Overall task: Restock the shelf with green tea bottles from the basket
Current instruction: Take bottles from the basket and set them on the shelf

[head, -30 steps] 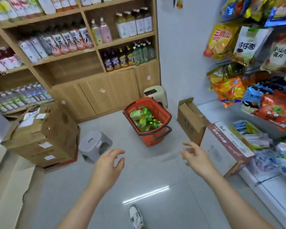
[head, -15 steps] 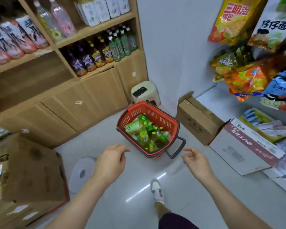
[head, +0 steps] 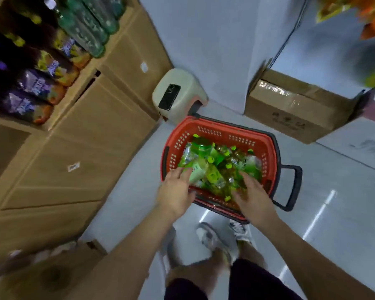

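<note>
Left hand [head: 175, 192], right hand [head: 253, 200] now over basket [head: 225, 126], fingers [head: 179, 172] spread (empty), glossy grey floor [head: 333, 224]

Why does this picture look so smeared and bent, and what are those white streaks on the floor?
Head view: motion blur smears the shelf bottles at left and the snack bags top right. The wide-angle lens bows the cabinet doors. The white streaks are light glaring off the glossy floor. The red basket is clearest.
</note>
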Motion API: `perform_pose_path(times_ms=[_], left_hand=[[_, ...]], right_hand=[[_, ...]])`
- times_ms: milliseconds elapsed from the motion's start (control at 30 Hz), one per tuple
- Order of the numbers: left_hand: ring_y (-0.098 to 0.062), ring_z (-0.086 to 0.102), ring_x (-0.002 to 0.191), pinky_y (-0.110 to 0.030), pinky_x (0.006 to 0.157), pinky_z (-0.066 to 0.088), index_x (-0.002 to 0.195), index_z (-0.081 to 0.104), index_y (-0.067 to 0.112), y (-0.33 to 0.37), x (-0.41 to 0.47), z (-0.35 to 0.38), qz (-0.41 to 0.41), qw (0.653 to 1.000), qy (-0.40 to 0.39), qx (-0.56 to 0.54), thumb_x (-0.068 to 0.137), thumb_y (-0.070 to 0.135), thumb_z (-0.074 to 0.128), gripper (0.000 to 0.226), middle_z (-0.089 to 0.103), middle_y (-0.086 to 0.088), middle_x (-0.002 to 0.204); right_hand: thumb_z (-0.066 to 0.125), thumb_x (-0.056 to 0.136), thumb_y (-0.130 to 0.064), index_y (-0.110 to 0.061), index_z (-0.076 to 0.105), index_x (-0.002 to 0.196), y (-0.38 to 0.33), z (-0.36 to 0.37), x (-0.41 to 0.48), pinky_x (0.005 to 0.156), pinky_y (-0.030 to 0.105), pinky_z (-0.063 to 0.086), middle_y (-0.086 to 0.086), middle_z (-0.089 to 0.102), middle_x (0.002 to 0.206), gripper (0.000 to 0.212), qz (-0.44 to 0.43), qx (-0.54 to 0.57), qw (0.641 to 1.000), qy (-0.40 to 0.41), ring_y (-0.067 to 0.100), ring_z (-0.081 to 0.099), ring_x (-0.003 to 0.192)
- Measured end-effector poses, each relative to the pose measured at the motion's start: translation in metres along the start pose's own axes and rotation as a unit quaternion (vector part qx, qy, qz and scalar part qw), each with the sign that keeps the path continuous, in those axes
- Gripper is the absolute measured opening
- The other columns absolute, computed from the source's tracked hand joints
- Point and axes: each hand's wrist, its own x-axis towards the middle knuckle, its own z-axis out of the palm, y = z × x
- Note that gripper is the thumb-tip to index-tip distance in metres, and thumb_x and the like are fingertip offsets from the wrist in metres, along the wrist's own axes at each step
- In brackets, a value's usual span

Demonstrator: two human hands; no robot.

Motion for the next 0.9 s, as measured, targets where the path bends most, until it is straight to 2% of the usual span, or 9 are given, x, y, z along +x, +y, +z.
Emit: perform_pose_path(times_ms=[133, 233, 333, 467, 533, 633, 733, 833, 900], left_hand=[[-0.023, 0.039, 0.132, -0.035, 0.107, 0.038, 0.146, 0.029, 0.020, -0.041, 0.064, 0.023, 0.033, 0.998, -0.030, -0.049, 0.086, 0.027, 0.062, 0.068, 0.043, -0.004, 0.145], [-0.022, 0.046, 0.127, -0.033, 0.104, 0.041, 0.143, 0.035, 0.020, -0.071, 0.111, 0.050, 0.073, 0.993, -0.031, -0.086, 0.086, 0.022, 0.062, 0.063, 0.049, -0.004, 0.140], [-0.019, 0.042, 0.131, -0.037, 0.108, 0.040, 0.142, 0.035, 0.024, -0.106, 0.158, 0.092, 0.123, 0.985, -0.062, -0.106, 0.086, 0.029, 0.065, 0.063, 0.045, 0.001, 0.143], [-0.019, 0.038, 0.133, -0.035, 0.109, 0.036, 0.144, 0.030, 0.024, -0.146, 0.220, 0.153, 0.188, 0.971, -0.067, -0.131, 0.087, 0.037, 0.061, 0.066, 0.040, -0.001, 0.145], [-0.020, 0.039, 0.131, -0.035, 0.108, 0.037, 0.144, 0.029, 0.023, -0.158, 0.244, 0.176, 0.211, 0.963, -0.055, -0.158, 0.089, 0.035, 0.060, 0.064, 0.040, -0.003, 0.143], [-0.014, 0.040, 0.127, -0.027, 0.102, 0.035, 0.145, 0.026, 0.029, -0.160, 0.272, 0.200, 0.224, 0.951, -0.049, -0.209, 0.091, 0.039, 0.055, 0.063, 0.041, -0.002, 0.140], [-0.003, 0.034, 0.116, -0.021, 0.093, 0.029, 0.145, 0.023, 0.039, -0.155, 0.287, 0.212, 0.205, 0.943, -0.049, -0.256, 0.091, 0.041, 0.053, 0.062, 0.036, -0.002, 0.137], [-0.019, 0.037, 0.128, -0.033, 0.103, 0.034, 0.144, 0.017, 0.045, -0.151, 0.306, 0.214, 0.183, 0.952, -0.067, -0.235, 0.087, 0.053, 0.053, 0.068, 0.029, -0.005, 0.145], [-0.030, 0.041, 0.129, -0.044, 0.104, 0.039, 0.142, 0.015, 0.048, -0.142, 0.323, 0.212, 0.186, 0.963, -0.085, -0.176, 0.082, 0.061, 0.054, 0.073, 0.028, -0.008, 0.147]], right_hand=[[0.055, 0.093, -0.038, -0.025, 0.020, 0.150, -0.013, 0.052, 0.048, 0.108, 0.036, 0.035, 0.004, 0.033, 0.153, 0.068, 0.075, 0.057, 0.995, 0.033, 0.023, 0.039, 0.136], [0.056, 0.091, -0.041, -0.031, 0.012, 0.151, -0.020, 0.093, 0.086, 0.105, 0.036, 0.040, 0.003, 0.033, 0.154, 0.074, 0.118, 0.092, 0.986, 0.070, 0.023, 0.042, 0.135], [0.058, 0.089, -0.046, -0.034, 0.007, 0.151, -0.017, 0.141, 0.130, 0.105, 0.037, 0.041, 0.002, 0.032, 0.154, 0.082, 0.157, 0.113, 0.975, 0.110, 0.022, 0.042, 0.135], [0.060, 0.081, -0.057, -0.036, 0.001, 0.150, 0.006, 0.207, 0.187, 0.110, 0.045, 0.037, 0.000, 0.028, 0.156, 0.093, 0.188, 0.145, 0.957, 0.165, 0.023, 0.034, 0.140], [0.061, 0.077, -0.062, -0.040, -0.003, 0.148, 0.017, 0.233, 0.208, 0.105, 0.046, 0.041, 0.002, 0.036, 0.152, 0.099, 0.198, 0.163, 0.952, 0.167, 0.024, 0.041, 0.135], [0.066, 0.073, -0.057, -0.039, 0.002, 0.147, 0.028, 0.256, 0.229, 0.087, 0.026, 0.051, -0.011, 0.056, 0.122, 0.099, 0.172, 0.196, 0.942, 0.213, 0.015, 0.061, 0.107], [0.072, 0.074, -0.045, -0.035, 0.017, 0.143, 0.039, 0.266, 0.240, 0.077, 0.001, 0.043, -0.033, 0.046, 0.110, 0.089, 0.112, 0.213, 0.932, 0.272, -0.007, 0.058, 0.094], [0.076, 0.064, -0.049, -0.041, 0.014, 0.141, 0.043, 0.268, 0.238, 0.082, -0.001, 0.041, -0.031, 0.044, 0.119, 0.099, 0.071, 0.209, 0.938, 0.269, -0.014, 0.053, 0.098], [0.078, 0.058, -0.053, -0.047, 0.012, 0.138, 0.046, 0.267, 0.238, 0.084, 0.012, 0.050, -0.017, 0.055, 0.120, 0.104, 0.070, 0.201, 0.945, 0.247, -0.006, 0.061, 0.097]])
